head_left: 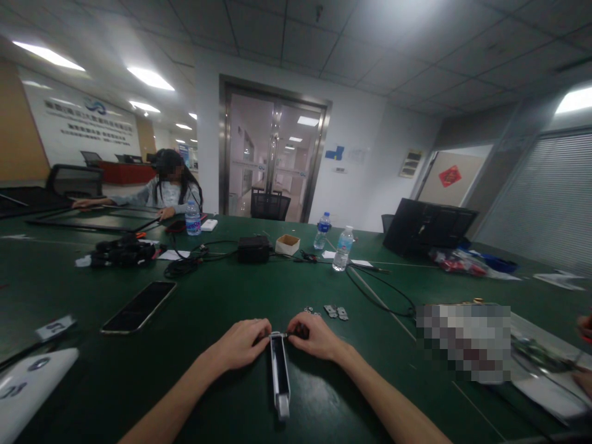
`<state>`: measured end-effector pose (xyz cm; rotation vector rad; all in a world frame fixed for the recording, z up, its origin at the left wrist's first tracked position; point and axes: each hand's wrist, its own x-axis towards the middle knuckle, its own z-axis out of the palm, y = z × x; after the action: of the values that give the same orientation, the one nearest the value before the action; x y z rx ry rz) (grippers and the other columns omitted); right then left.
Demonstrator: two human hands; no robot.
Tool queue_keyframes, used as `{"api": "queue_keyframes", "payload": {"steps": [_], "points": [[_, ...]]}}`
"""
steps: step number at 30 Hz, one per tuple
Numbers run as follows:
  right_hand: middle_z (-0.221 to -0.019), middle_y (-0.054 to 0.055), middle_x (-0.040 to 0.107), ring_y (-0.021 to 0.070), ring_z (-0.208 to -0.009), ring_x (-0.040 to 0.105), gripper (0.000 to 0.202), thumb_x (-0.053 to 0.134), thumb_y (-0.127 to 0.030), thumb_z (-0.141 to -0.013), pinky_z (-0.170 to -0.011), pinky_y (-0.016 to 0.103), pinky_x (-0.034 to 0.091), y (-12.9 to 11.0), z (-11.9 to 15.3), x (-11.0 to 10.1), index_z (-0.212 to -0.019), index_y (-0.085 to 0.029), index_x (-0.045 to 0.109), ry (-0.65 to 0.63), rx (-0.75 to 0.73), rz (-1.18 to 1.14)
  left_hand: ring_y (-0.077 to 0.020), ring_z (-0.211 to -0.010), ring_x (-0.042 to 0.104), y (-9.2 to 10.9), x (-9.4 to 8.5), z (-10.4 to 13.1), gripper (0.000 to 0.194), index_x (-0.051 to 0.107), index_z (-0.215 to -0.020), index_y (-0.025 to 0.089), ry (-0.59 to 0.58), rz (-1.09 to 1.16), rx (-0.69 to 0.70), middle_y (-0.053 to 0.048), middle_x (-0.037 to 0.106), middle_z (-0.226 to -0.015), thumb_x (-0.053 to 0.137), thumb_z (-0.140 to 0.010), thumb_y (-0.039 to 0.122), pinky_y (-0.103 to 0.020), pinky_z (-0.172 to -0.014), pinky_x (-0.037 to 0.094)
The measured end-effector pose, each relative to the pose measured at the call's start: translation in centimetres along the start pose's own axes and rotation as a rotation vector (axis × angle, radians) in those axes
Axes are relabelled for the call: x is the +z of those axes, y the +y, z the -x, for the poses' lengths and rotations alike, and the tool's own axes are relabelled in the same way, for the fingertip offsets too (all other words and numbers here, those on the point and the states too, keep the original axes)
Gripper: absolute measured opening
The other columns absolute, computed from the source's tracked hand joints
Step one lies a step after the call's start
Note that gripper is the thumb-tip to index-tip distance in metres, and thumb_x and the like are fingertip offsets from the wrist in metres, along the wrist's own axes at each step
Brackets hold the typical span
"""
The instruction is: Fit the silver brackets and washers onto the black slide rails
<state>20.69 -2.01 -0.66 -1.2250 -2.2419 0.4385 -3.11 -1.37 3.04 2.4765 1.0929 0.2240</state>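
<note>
A long, narrow white housing [283, 376] with a dark hollow inside lies on the green table, pointing away from me. My left hand [245, 342] is closed, its thumb and fingertips pinched against the left side of the far end. On the opposite side my right hand [317, 336] is curled shut, fingertips at a small bit of metal by that same end. What exactly the right fingers hold is hidden. Just beyond my right hand are small flat metal parts [335, 312] and a few tinier pieces [311, 310].
A phone [139, 307] lies to the left. Water bottles [343, 249], a small open box [287, 244], a black adapter [253, 248] and cables stand farther back. A monitor [428, 227] is at back right. Another person [173, 185] sits across the table, holding a black frame.
</note>
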Motion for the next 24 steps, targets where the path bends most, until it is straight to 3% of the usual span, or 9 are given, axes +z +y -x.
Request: {"api": "queue_keyframes", "payload": {"steps": [6,10,17,24], "points": [[-0.092,0.006,0.064,0.0171,-0.088,0.057,0.012,0.052,-0.016,-0.086,-0.081,0.029,0.044,2.3,0.2,-3.1,-0.091,-0.018,0.063,0.115,0.072,0.204,-0.0197,-0.087,0.058,-0.2,0.0,0.0,0.018,0.057,-0.102,0.021,-0.014,0.000,-0.012,-0.004,0.061,-0.096,0.044,-0.092,0.030,-0.029,-0.074,0.045],[-0.097,0.008,0.063,0.0182,-0.093,0.056,0.017,0.048,-0.013,-0.087,-0.084,0.029,0.042,4.0,0.7,-4.6,-0.094,-0.016,0.063,0.120,0.172,0.342,-0.0196,-0.088,0.059,-0.3,0.1,0.0,0.019,0.057,-0.103,0.022,-0.021,0.026,-0.025,-0.004,0.061,-0.098,0.044,-0.093,0.030,-0.030,-0.074,0.046],[-0.104,0.009,0.061,0.0207,-0.100,0.054,0.024,0.046,-0.015,-0.089,-0.085,0.029,0.041,4.6,1.0,-4.1,-0.100,-0.018,0.067,-0.027,0.254,0.377,-0.0189,-0.087,0.058,-0.3,0.0,0.0,0.019,0.057,-0.104,0.022,-0.025,0.029,-0.022,-0.004,0.062,-0.097,0.044,-0.093,0.030,-0.030,-0.074,0.046],[-0.102,0.008,0.062,0.0214,-0.099,0.054,0.024,0.049,-0.015,-0.087,-0.082,0.029,0.040,4.5,0.9,-4.2,-0.100,-0.020,0.068,-0.069,0.276,0.375,-0.0181,-0.086,0.058,-0.4,0.0,0.0,0.018,0.057,-0.103,0.022,-0.027,0.031,-0.023,-0.003,0.061,-0.097,0.043,-0.093,0.030,-0.029,-0.073,0.045]]}}
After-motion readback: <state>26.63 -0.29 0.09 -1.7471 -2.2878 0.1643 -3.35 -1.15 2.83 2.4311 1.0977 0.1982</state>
